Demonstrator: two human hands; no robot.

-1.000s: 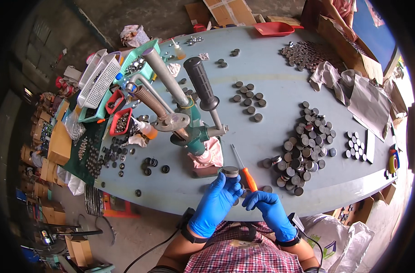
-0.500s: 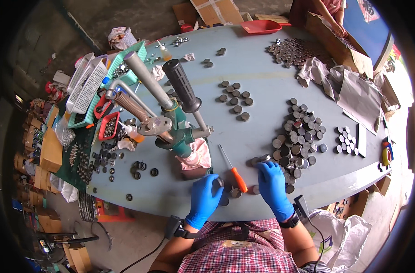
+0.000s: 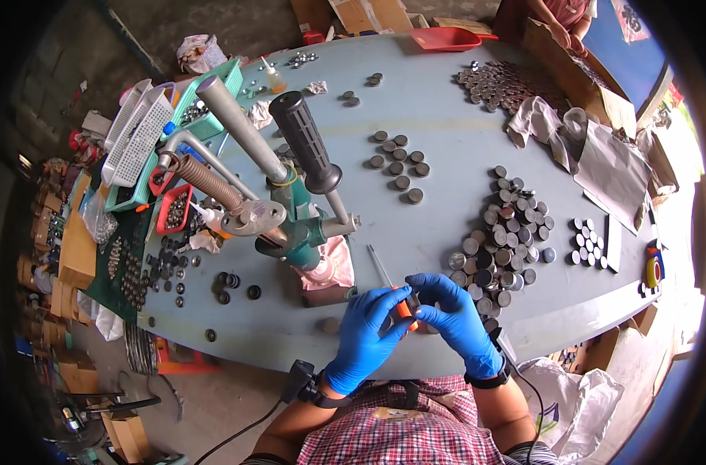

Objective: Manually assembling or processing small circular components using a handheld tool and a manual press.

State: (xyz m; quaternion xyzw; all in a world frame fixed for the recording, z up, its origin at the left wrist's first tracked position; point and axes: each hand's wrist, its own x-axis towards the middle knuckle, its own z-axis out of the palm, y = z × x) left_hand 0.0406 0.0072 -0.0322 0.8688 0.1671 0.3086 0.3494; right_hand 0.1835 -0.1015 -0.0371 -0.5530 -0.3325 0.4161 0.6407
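Observation:
My left hand [image 3: 366, 333] and my right hand [image 3: 455, 318], both in blue gloves, meet over the table's near edge. Between the thumb and fingers of my right hand is a small dark round cap [image 3: 413, 301], seen nearly edge-on. Curled fingers of my left hand come right up to it; what they grip is hidden. Behind the fingertips lies a screwdriver [image 3: 380, 266], its orange handle partly covered by my hands. Right of my hands spreads a heap of dark and grey round caps [image 3: 512, 232]. A green hand press [image 3: 303, 240] with a black-gripped lever [image 3: 306, 139] stands to the left.
A pink cloth [image 3: 330, 263] wraps the press base. Small groups of caps [image 3: 399, 167] dot the table. Baskets [image 3: 140, 151] and red trays [image 3: 175, 209] of small metal parts stand left. At far right a person's hands [image 3: 570, 39] reach into a cardboard box [image 3: 574, 77].
My hands have come together over the screwdriver handle; before, they were apart on either side of it. My right hand has left the heap's edge with a cap.

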